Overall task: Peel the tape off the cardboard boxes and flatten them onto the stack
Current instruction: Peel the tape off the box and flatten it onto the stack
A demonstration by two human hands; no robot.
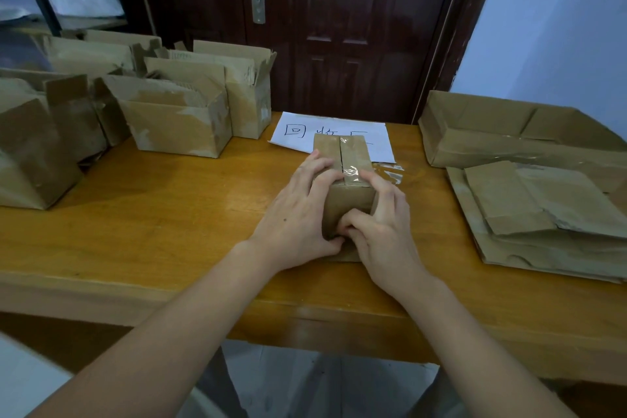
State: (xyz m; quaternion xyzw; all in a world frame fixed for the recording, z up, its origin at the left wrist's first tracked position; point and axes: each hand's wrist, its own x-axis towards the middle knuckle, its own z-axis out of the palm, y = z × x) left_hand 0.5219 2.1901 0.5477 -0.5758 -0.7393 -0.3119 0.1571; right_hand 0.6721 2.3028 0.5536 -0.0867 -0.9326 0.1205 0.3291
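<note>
A small closed cardboard box [342, 153] stands at the middle of the wooden table [169, 220], with clear tape [351, 173] along the near part of its top seam. My left hand [298, 214] grips the box's left side, fingers over the top edge. My right hand [380, 224] holds the right side, its thumb pressed on the near face and its index finger beside the tape. A stack of flattened boxes [543, 214] lies on the right of the table.
Several open cardboard boxes [176, 119] crowd the table's left and back-left. A white paper sign [339, 132] lies behind the small box, with a loose strip of clear tape [390, 173] beside it. A shallow cardboard tray [509, 132] sits at the back right. A dark door [339, 27] stands behind.
</note>
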